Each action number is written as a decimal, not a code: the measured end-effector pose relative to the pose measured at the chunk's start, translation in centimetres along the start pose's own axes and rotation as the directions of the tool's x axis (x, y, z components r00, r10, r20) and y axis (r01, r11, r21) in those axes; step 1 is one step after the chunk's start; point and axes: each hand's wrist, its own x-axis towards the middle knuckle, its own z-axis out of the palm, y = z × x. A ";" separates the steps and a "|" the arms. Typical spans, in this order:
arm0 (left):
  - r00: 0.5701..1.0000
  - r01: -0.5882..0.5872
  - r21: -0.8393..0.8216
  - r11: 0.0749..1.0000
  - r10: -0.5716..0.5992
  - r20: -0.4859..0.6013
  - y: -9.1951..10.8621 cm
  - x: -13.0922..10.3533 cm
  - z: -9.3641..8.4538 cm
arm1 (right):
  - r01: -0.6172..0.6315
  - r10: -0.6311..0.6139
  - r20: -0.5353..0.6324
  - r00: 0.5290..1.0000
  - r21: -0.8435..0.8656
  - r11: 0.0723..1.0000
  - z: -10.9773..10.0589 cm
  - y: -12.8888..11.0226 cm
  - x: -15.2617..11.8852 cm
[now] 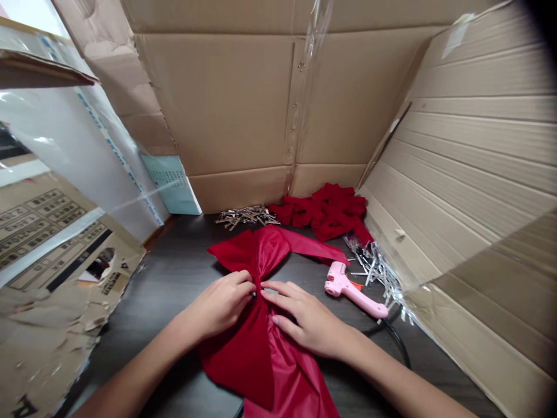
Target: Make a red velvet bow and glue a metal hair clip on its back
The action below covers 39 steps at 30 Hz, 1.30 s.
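Desk (169,261): dark and faintly wood-grained; I see it ringed by cardboard on three sides.
Back wall (230,104): a tall brown cardboard panel, creased across, with shiny clear tape (315,35) down its middle seam.
Right wall (470,168): ribbed cardboard, slanting toward my view.
Left side: a torn carton flap (35,307) with black printing, a pale sheet behind it, and a light-blue booklet (172,183) leaning by the back wall.
Red bow (237,360): lying mid-desk, velvety on one part and smoother on another, gathered at its waist; a ribbon runs toward the glue gun.
Left hand (228,302): my feed shows its fingers curled in, pinching the waist.
Right hand (300,319): fingers half extended, tips touching the waist; I cannot tell whether it grips.
Glue gun (359,299): pink, orange trigger, on its side right of the bow, black cord (400,342) near its handle.
Far edge: metal clips (246,216), then heaped red fabric (335,212).
Right edge: silvery strips (378,267) beside the right wall.
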 end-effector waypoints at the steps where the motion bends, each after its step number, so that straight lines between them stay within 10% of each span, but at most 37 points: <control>1: 0.999 -0.041 0.022 0.999 0.041 -0.019 0.0 -0.2 0.0 | -0.001 0.001 -0.001 1.000 0.000 1.000 0.0 0.0 0.0; 18: 0.996 -0.055 0.308 0.950 0.029 0.088 1.2 -0.4 -0.4 | 0.006 -0.006 -0.029 1.000 -0.020 1.000 0.2 0.2 0.2; 39: 0.995 0.065 0.106 0.992 -0.072 0.067 1.3 0.3 0.4 | 0.068 -0.053 -0.194 0.980 0.070 0.995 1.5 0.7 0.8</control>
